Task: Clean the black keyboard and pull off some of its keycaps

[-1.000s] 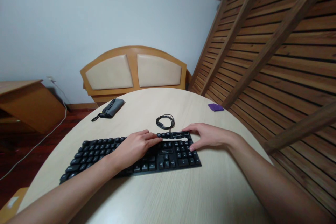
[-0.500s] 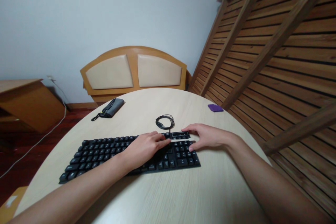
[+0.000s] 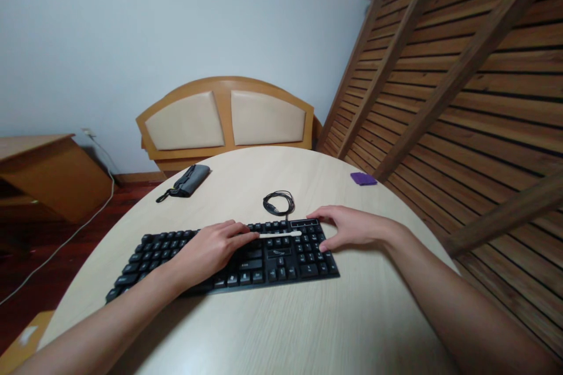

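A black keyboard lies on the round table, its left part covered by my left hand and forearm. My left hand is closed on a thin white cotton swab, pinched at its left end. The swab points right over the upper rows, its thicker tip by the number pad. My right hand grips the right end of the keyboard, thumb on the number-pad keys and fingers at the back corner. A coiled black cable rests just behind the keyboard.
At the back left of the table lies a grey pouch with a loop. A folded purple cloth sits near the right edge. Behind stand a padded headboard and, at right, a leaning slatted wooden frame.
My left hand has slid left over the keys with the cotton swab, and its tip has come away from my right hand. My right hand stays at the keyboard's right end.
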`<action>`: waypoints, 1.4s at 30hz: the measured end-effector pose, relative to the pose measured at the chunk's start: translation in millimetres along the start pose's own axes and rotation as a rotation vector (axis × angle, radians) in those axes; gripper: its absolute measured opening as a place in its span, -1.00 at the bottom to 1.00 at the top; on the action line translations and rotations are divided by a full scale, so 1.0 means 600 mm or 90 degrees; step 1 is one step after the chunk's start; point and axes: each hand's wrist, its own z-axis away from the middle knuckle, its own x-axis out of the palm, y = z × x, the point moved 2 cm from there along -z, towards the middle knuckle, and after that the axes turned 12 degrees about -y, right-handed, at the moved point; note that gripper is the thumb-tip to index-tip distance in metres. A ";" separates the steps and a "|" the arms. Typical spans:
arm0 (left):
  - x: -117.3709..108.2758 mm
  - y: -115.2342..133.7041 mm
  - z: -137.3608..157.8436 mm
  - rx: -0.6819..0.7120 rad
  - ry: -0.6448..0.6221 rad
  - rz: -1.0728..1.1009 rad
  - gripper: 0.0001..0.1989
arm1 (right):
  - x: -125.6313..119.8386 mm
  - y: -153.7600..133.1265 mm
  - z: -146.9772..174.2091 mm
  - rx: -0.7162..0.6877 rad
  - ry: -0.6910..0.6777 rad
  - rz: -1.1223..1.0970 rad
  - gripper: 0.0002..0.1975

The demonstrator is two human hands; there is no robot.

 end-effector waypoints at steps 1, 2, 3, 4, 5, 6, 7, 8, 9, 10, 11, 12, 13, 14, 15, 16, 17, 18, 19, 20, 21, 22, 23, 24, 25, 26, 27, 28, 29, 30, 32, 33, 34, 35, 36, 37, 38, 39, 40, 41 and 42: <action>0.000 -0.003 0.004 0.000 0.007 0.003 -0.60 | 0.000 -0.002 0.001 -0.001 -0.004 -0.002 -0.33; 0.001 -0.006 0.008 0.000 0.013 0.007 -0.61 | -0.001 -0.004 0.001 -0.001 -0.007 -0.004 -0.33; 0.002 -0.009 0.012 0.001 0.020 0.013 -0.61 | -0.001 -0.005 0.001 0.000 -0.008 -0.006 -0.33; 0.003 -0.012 0.016 0.003 0.025 0.021 -0.61 | -0.001 -0.005 0.001 0.003 -0.007 -0.007 -0.32; 0.005 -0.015 0.020 0.004 0.030 0.030 -0.60 | -0.002 -0.005 0.001 0.006 -0.007 -0.008 -0.31; 0.007 -0.018 0.024 0.005 0.035 0.040 -0.60 | -0.002 -0.004 0.001 0.008 -0.007 -0.007 -0.30; 0.010 -0.021 0.028 0.005 0.040 0.048 -0.59 | -0.002 -0.003 0.001 0.008 -0.008 -0.006 -0.30; 0.012 -0.023 0.031 0.005 0.043 0.055 -0.59 | -0.002 -0.002 0.001 0.008 -0.009 -0.006 -0.30; 0.014 -0.026 0.034 0.002 0.044 0.060 -0.59 | -0.002 -0.002 0.000 0.009 -0.010 -0.005 -0.29; 0.015 -0.029 0.037 -0.002 0.044 0.063 -0.59 | -0.002 -0.002 0.001 0.009 -0.010 -0.005 -0.29; 0.016 -0.031 0.039 -0.006 0.045 0.064 -0.59 | -0.002 -0.004 0.001 0.011 -0.009 -0.006 -0.28; 0.015 -0.033 0.042 -0.010 0.046 0.064 -0.58 | -0.002 -0.006 0.001 0.014 -0.007 -0.006 -0.29; 0.015 -0.034 0.044 -0.013 0.048 0.064 -0.57 | -0.003 -0.009 0.002 0.017 -0.005 -0.005 -0.29; 0.014 -0.036 0.046 -0.015 0.049 0.065 -0.57 | -0.003 -0.012 0.002 0.020 -0.005 -0.002 -0.30; 0.012 -0.037 0.048 -0.017 0.050 0.067 -0.56 | -0.003 -0.015 0.003 0.024 -0.005 0.001 -0.31; 0.011 -0.037 0.050 -0.018 0.050 0.070 -0.56 | -0.003 -0.018 0.004 0.027 -0.006 0.005 -0.31; 0.010 -0.038 0.051 -0.020 0.049 0.072 -0.56 | -0.003 -0.020 0.005 0.029 -0.006 0.008 -0.32; 0.010 -0.039 0.053 -0.022 0.048 0.073 -0.56 | -0.004 -0.021 0.006 0.031 -0.005 0.011 -0.32; 0.009 -0.039 0.054 -0.025 0.047 0.074 -0.57 | -0.004 -0.021 0.007 0.031 -0.004 0.013 -0.32; 0.009 -0.039 0.055 -0.028 0.047 0.074 -0.58 | -0.004 -0.020 0.008 0.029 -0.003 0.017 -0.32; 0.009 -0.039 0.055 -0.031 0.047 0.075 -0.58 | -0.004 -0.018 0.008 0.027 -0.003 0.024 -0.33; 0.009 -0.040 0.056 -0.032 0.049 0.075 -0.58 | -0.003 -0.017 0.008 0.025 -0.002 0.036 -0.34; 0.010 -0.039 0.056 -0.033 0.050 0.076 -0.58 | -0.002 -0.016 0.008 0.021 0.003 0.051 -0.34; 0.010 -0.039 0.056 -0.033 0.051 0.076 -0.58 | 0.000 -0.016 0.006 0.015 0.010 0.071 -0.32; 0.011 -0.039 0.057 -0.034 0.052 0.076 -0.57 | 0.003 -0.017 0.003 0.005 0.020 0.092 -0.28; 0.011 -0.039 0.057 -0.035 0.053 0.075 -0.57 | 0.007 -0.021 0.000 -0.010 0.032 0.111 -0.23; 0.012 -0.040 0.057 -0.037 0.054 0.073 -0.57 | 0.013 -0.027 -0.005 -0.028 0.043 0.127 -0.16; 0.013 -0.040 0.057 -0.039 0.053 0.071 -0.56 | 0.021 -0.034 -0.010 -0.049 0.050 0.139 -0.10; 0.013 -0.040 0.057 -0.039 0.053 0.070 -0.56 | 0.029 -0.042 -0.015 -0.069 0.050 0.148 -0.03; 0.014 -0.040 0.057 -0.038 0.052 0.068 -0.55 | 0.038 -0.050 -0.021 -0.087 0.048 0.155 0.03; 0.014 -0.040 0.058 -0.036 0.050 0.065 -0.55 | 0.054 -0.065 -0.030 -0.111 0.038 0.170 0.12; 0.013 -0.040 0.058 -0.034 0.051 0.063 -0.54 | 0.060 -0.071 -0.033 -0.120 0.034 0.176 0.15; 0.013 -0.039 0.058 -0.033 0.053 0.062 -0.55 | 0.065 -0.075 -0.036 -0.126 0.032 0.180 0.15; 0.012 -0.039 0.058 -0.033 0.057 0.060 -0.55 | 0.068 -0.078 -0.037 -0.131 0.032 0.180 0.15; 0.011 -0.038 0.058 -0.033 0.060 0.058 -0.54 | 0.069 -0.079 -0.038 -0.134 0.034 0.177 0.13; 0.011 -0.038 0.058 -0.033 0.064 0.057 -0.54 | 0.069 -0.080 -0.037 -0.136 0.035 0.171 0.11; 0.010 -0.037 0.057 -0.034 0.069 0.055 -0.54 | 0.069 -0.079 -0.037 -0.136 0.037 0.165 0.09; 0.009 -0.037 0.057 -0.035 0.070 0.053 -0.54 | 0.067 -0.079 -0.036 -0.134 0.037 0.161 0.07; 0.008 -0.036 0.057 -0.034 0.071 0.051 -0.53 | 0.065 -0.078 -0.035 -0.130 0.036 0.160 0.07; 0.008 -0.036 0.057 -0.033 0.072 0.050 -0.52 | 0.063 -0.077 -0.033 -0.123 0.033 0.159 0.07; 0.007 -0.035 0.057 -0.033 0.071 0.050 -0.52 | 0.061 -0.076 -0.032 -0.116 0.029 0.159 0.07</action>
